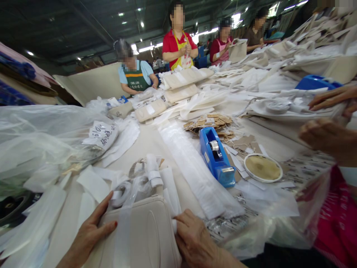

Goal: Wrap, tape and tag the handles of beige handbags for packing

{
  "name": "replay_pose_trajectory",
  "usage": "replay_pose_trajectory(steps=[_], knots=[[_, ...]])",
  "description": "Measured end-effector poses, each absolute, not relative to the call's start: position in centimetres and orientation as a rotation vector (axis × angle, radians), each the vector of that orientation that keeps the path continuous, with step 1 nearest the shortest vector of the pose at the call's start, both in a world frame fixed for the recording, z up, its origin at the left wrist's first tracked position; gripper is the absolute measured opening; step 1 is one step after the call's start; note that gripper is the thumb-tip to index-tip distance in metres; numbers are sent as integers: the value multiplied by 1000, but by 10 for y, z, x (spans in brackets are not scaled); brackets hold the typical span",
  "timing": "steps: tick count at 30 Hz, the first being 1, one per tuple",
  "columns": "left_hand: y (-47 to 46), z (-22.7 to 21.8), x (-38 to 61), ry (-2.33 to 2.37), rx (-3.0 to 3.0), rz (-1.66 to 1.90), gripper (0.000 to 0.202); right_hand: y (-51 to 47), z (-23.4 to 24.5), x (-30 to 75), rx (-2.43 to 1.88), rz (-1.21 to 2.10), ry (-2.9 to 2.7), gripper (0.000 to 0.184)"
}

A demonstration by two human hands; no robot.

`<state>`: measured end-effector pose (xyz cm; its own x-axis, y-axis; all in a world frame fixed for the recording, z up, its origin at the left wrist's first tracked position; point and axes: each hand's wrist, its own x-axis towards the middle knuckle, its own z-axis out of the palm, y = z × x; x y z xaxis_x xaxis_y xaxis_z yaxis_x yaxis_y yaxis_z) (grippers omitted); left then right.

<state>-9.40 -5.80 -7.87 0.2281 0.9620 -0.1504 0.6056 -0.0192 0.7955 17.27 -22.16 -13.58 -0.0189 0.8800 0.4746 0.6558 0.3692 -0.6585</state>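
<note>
Head view: long counter littered with white wrapping and stacked bags (co-workers stand at the far end). At left, clear plastic heap. At the near edge, centre, cream bag lies flat, its handle wrapped in white. On its left side, left hand lies flat, grip wide, fingers spread. On its right edge, right hand, grip closed on the bag's side. Beyond that, blue tape dispenser, with round dish just beside it.
</note>
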Motion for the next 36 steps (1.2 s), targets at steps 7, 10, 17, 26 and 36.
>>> replay_pose_trajectory(steps=[7,10,17,26,36], knots=[[-59,-84,-99,1547,1769,542,82,-199,-136,170,-1714,485,-1457,19],[-60,-84,-98,1569,1784,552,85,-188,-129,173,-1785,579,-1431,20],[-62,-81,-91,1554,1796,561,83,-192,-119,187,-1650,632,-1652,14],[-56,-92,-101,1541,1809,580,81,-207,-109,212,-1416,914,-1560,14],[-63,-79,-92,1563,1829,474,83,-186,-105,208,-1547,641,-2020,28]])
